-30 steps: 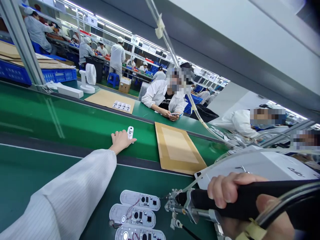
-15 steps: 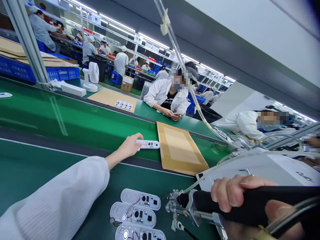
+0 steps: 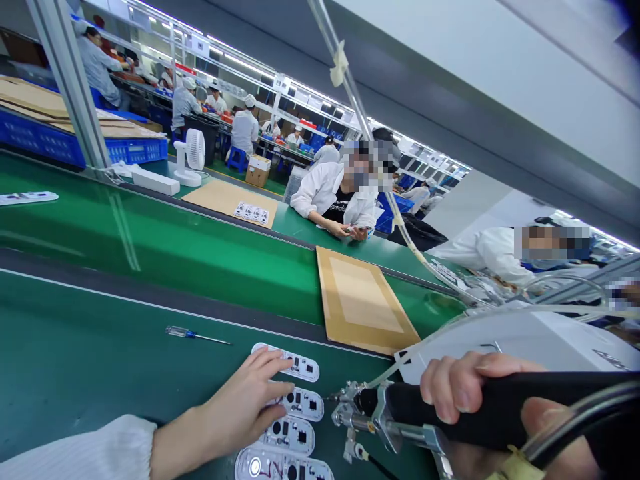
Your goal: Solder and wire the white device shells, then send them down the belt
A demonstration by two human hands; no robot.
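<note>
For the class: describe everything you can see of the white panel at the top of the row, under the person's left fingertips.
The white panel is a long, round-ended plate of what looks like plastic, lying flat on the green assembly-line belt. Small dark square and round components sit on its face; finer details are too small to tell. It heads a row, just beyond the next similar panel. The left hand rests its fingers on its left end.
</note>
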